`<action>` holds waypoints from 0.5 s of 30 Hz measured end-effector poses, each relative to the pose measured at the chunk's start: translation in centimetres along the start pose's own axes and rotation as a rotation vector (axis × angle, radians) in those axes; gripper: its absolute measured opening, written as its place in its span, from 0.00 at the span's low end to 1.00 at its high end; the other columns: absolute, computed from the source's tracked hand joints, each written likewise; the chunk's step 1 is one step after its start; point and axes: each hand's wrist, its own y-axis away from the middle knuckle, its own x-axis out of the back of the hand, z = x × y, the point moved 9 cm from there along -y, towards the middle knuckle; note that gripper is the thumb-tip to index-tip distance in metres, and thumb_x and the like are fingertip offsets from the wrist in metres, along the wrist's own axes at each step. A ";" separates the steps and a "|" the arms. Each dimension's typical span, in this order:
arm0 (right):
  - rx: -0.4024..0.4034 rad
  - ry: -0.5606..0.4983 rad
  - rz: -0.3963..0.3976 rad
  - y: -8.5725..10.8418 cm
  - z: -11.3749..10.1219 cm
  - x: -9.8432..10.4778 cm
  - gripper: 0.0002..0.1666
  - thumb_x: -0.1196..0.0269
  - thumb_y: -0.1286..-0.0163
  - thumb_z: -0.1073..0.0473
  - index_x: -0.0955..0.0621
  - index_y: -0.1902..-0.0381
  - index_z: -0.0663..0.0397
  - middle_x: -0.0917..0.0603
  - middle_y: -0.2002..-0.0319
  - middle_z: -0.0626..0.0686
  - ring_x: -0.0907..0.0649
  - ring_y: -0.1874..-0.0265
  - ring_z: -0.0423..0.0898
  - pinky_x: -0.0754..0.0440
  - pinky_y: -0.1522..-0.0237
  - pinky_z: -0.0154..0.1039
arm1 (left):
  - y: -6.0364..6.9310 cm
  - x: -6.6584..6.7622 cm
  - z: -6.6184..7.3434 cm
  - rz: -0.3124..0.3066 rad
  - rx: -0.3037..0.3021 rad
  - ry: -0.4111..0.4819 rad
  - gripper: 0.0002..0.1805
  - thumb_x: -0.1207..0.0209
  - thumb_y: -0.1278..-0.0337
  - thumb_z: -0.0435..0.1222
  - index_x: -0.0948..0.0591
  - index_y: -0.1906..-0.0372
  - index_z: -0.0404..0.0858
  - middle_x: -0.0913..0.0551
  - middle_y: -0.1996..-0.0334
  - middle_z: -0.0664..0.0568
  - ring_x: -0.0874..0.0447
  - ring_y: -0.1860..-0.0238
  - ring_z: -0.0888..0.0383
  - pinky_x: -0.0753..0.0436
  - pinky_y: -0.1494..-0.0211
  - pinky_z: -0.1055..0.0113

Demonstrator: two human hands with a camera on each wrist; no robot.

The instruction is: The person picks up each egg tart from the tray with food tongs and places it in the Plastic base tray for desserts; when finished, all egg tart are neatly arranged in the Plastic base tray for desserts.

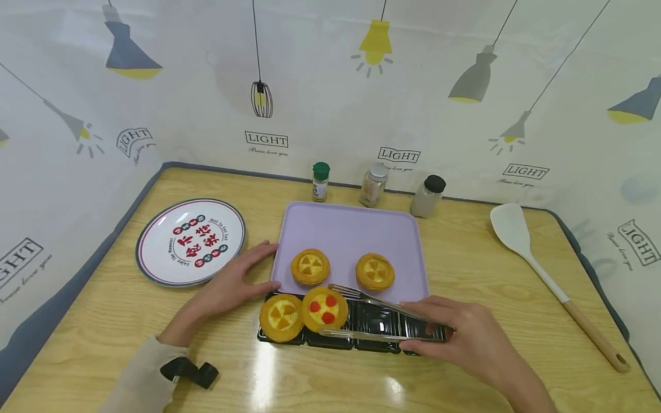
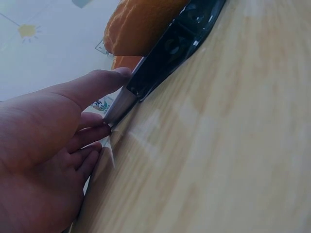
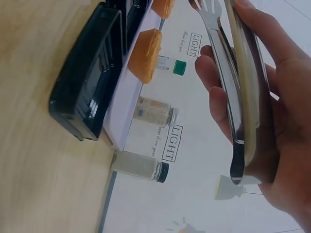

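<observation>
My right hand (image 1: 465,332) grips metal food tongs (image 3: 243,97), one arm fork-shaped. The tong tips lie on either side of an egg tart with three red pieces (image 1: 324,319), over the black compartment tray (image 1: 379,324); whether they squeeze it I cannot tell. Beside it, a tart with yellow wedges (image 1: 281,319) sits in the leftmost compartment. Two more tarts, one on the left (image 1: 310,267) and one on the right (image 1: 374,272), lie on the lilac tray (image 1: 351,226) behind. My left hand (image 1: 234,281) touches that tray's left edge with fingers spread, thumb by the black tray's corner.
A round white plate with red lettering (image 1: 165,244) lies at the left. Three seasoning jars, green-capped (image 1: 320,189), grey-capped (image 1: 373,189) and black-capped (image 1: 426,201), stand along the back. A white spatula with a wooden handle (image 1: 537,267) lies at the right.
</observation>
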 end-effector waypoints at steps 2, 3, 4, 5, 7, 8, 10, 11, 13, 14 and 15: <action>0.003 0.015 -0.001 0.4 0.1 -0.3 0.28 0.21 0.54 0.44 0.12 0.54 0.43 0.16 0.64 0.37 0.23 0.78 0.28 0.27 0.80 0.22 | 0.0 -0.1 0.0 -0.002 0.004 0.005 0.44 0.34 0.46 0.57 0.36 0.26 0.48 0.42 0.26 0.45 0.47 0.26 0.45 0.45 0.28 0.40; -0.002 0.024 -0.003 0.6 0.2 -0.4 0.28 0.21 0.54 0.44 0.12 0.54 0.43 0.16 0.63 0.38 0.23 0.78 0.28 0.27 0.80 0.22 | 0.0 -0.1 -0.1 0.000 0.006 0.007 0.44 0.34 0.46 0.57 0.36 0.26 0.49 0.42 0.26 0.45 0.47 0.26 0.45 0.45 0.28 0.41; -0.008 0.029 -0.005 0.7 0.2 -0.4 0.27 0.21 0.54 0.44 0.12 0.54 0.43 0.15 0.63 0.39 0.23 0.78 0.27 0.27 0.80 0.22 | 0.0 -0.1 -0.1 0.000 0.005 0.008 0.44 0.34 0.46 0.57 0.36 0.26 0.49 0.42 0.26 0.45 0.47 0.26 0.45 0.45 0.28 0.41; -0.013 0.032 -0.006 0.9 0.3 -0.5 0.27 0.21 0.54 0.44 0.12 0.54 0.42 0.15 0.62 0.40 0.23 0.78 0.27 0.27 0.80 0.22 | 0.0 -0.1 0.0 0.002 0.002 0.008 0.45 0.34 0.46 0.57 0.36 0.26 0.48 0.42 0.26 0.45 0.47 0.26 0.45 0.45 0.28 0.40; -0.017 0.039 -0.007 1.1 0.5 -0.6 0.27 0.21 0.53 0.43 0.12 0.53 0.41 0.14 0.60 0.41 0.23 0.78 0.27 0.27 0.80 0.22 | 0.0 -0.1 0.0 0.006 0.000 0.006 0.45 0.34 0.46 0.57 0.36 0.26 0.48 0.42 0.26 0.45 0.46 0.26 0.45 0.45 0.28 0.40; -0.016 0.040 -0.007 1.2 0.5 -0.6 0.27 0.21 0.53 0.43 0.12 0.53 0.41 0.14 0.60 0.41 0.23 0.77 0.26 0.27 0.80 0.22 | 0.0 -0.1 0.0 0.007 -0.004 0.005 0.45 0.34 0.46 0.57 0.36 0.26 0.48 0.42 0.26 0.44 0.46 0.27 0.44 0.45 0.28 0.40; -0.011 0.040 -0.007 1.4 0.6 -0.6 0.28 0.22 0.53 0.44 0.12 0.53 0.42 0.14 0.61 0.41 0.23 0.77 0.26 0.27 0.80 0.22 | 0.0 0.0 0.0 0.009 -0.003 0.003 0.45 0.34 0.47 0.57 0.36 0.26 0.48 0.41 0.26 0.45 0.46 0.26 0.45 0.45 0.28 0.40; -0.007 0.040 -0.005 1.4 0.6 -0.7 0.28 0.21 0.53 0.44 0.12 0.53 0.42 0.14 0.61 0.41 0.23 0.77 0.26 0.27 0.80 0.22 | 0.0 -0.1 0.0 0.008 -0.003 0.003 0.45 0.34 0.46 0.57 0.36 0.26 0.48 0.42 0.26 0.45 0.47 0.26 0.45 0.45 0.28 0.41; -0.005 0.042 -0.005 1.6 0.7 -0.7 0.28 0.21 0.53 0.44 0.12 0.53 0.42 0.14 0.61 0.41 0.23 0.77 0.26 0.27 0.80 0.22 | 0.0 -0.1 -0.1 0.005 0.002 0.002 0.45 0.34 0.46 0.58 0.36 0.26 0.48 0.42 0.26 0.45 0.47 0.26 0.45 0.46 0.28 0.41; -0.008 0.043 -0.006 1.7 0.8 -0.8 0.28 0.21 0.53 0.44 0.12 0.53 0.42 0.14 0.61 0.41 0.24 0.77 0.26 0.27 0.80 0.22 | 0.0 -0.1 -0.2 0.003 0.003 0.003 0.45 0.34 0.46 0.57 0.36 0.26 0.48 0.42 0.26 0.45 0.47 0.26 0.45 0.46 0.28 0.41; -0.013 0.045 -0.009 1.7 0.8 -0.8 0.27 0.21 0.53 0.44 0.12 0.53 0.42 0.14 0.61 0.41 0.24 0.77 0.26 0.27 0.80 0.22 | 0.0 -0.1 -0.2 0.004 0.006 0.004 0.45 0.34 0.46 0.57 0.36 0.26 0.49 0.42 0.26 0.45 0.47 0.26 0.46 0.46 0.28 0.41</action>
